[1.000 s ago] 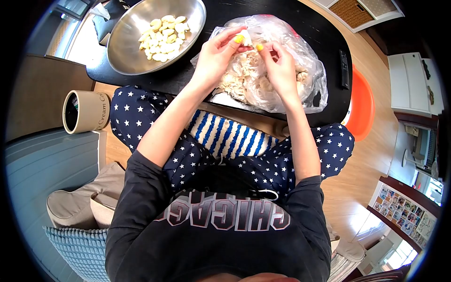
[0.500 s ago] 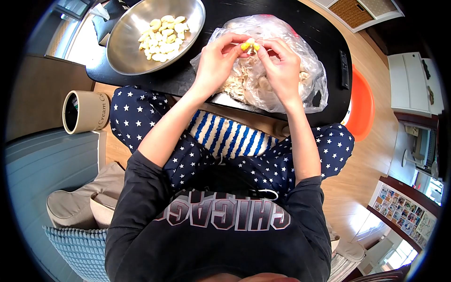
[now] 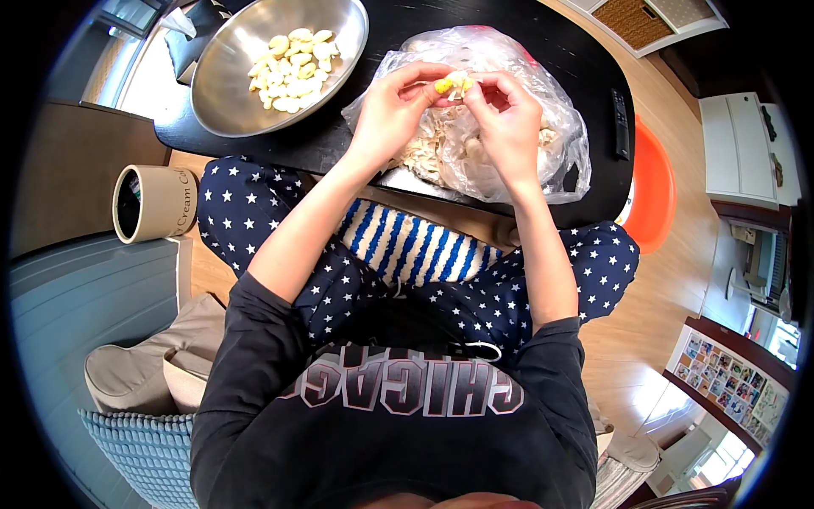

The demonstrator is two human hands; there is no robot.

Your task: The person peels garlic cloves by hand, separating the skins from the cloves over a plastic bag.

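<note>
My left hand (image 3: pixel 392 110) and my right hand (image 3: pixel 509 114) meet over a clear plastic bag (image 3: pixel 560 102). Between their fingertips is a small pale garlic clove (image 3: pixel 458 82), pinched from both sides and partly hidden by the fingers. Pale papery skins (image 3: pixel 420 157) lie on the near left part of the bag, with whitish bulbs partly covered by plastic. To the left, a wide steel bowl (image 3: pixel 222 85) holds several peeled cloves (image 3: pixel 292 72).
The black table (image 3: pixel 398 21) carries a dark remote (image 3: pixel 621 125) near its right edge. An orange tub (image 3: pixel 653 187) stands on the floor beyond that edge. A cream bin (image 3: pixel 174 202) is at the left. A striped cushion or cloth (image 3: pixel 415 246) lies between the legs.
Both hands have come together at the fingertips, the right one moving slightly up. The small pale piece is now pinched between them. The bowl looks nearly unchanged.
</note>
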